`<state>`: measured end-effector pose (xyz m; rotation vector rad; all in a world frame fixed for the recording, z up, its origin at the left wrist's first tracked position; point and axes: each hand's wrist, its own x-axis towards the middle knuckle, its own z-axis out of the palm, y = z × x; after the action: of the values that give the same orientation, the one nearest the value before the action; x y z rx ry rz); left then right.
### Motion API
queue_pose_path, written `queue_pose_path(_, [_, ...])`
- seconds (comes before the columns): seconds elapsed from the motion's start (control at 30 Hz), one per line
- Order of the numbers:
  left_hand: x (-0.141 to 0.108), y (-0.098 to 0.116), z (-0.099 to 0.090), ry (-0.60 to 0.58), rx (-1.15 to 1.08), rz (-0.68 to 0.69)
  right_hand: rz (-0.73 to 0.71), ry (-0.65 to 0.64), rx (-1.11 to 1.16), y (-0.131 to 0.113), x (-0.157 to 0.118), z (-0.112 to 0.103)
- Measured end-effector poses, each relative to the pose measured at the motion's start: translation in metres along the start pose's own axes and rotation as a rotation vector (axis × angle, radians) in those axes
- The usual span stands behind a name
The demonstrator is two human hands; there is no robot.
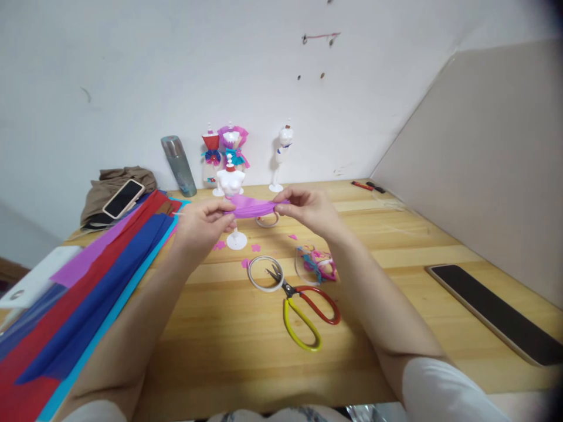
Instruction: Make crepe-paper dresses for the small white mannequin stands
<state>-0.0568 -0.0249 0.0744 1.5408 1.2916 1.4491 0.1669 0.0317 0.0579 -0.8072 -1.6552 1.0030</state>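
A folded strip of purple fabric (pixel 253 207) is stretched between my two hands, in front of a small white mannequin (pixel 231 180) on a round base. My left hand (pixel 204 223) pinches the strip's left end. At its right end, my right hand (pixel 308 210) grips it between thumb and fingers. Scissors (pixel 289 290) with one red and one yellow handle lie on the table below, blades partly over a white ring (pixel 266 274). Small pink flower-shaped pieces (pixel 255 248) are scattered beneath the strip.
Colored fabrics (pixel 101 281) cover the left side, near a phone (pixel 124 198) and a bottle (pixel 178 166). Dressed mannequins (pixel 211 153) and a white one (pixel 277 158) stand by the wall. A small bundle (pixel 319 264) and a larger phone (pixel 495 310) lie right.
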Motion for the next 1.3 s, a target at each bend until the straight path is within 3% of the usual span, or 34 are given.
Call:
queue_pose_path(0.17, [-0.024,0.027,-0.008,0.126,0.201,0.261,-0.225,0.049,-0.154,-0.036,-0.02,-0.005])
queue_pose_path(0.37, [-0.029,0.029,-0.013,0.209,0.347,0.431,-0.453,0.131,-0.3,-0.048,-0.029,0.0])
queue_pose_path(0.73, [-0.014,0.016,-0.01,0.215,0.304,0.463,-0.484,0.238,-0.409,-0.041,-0.024,0.004])
queue_pose_path(1.17, [-0.008,0.006,-0.01,0.153,0.22,0.389,-0.371,0.216,-0.369,-0.032,-0.023,0.008])
queue_pose_path(1.3, [-0.007,0.004,-0.009,0.145,0.209,0.429,-0.36,0.17,-0.322,-0.031,-0.022,0.008])
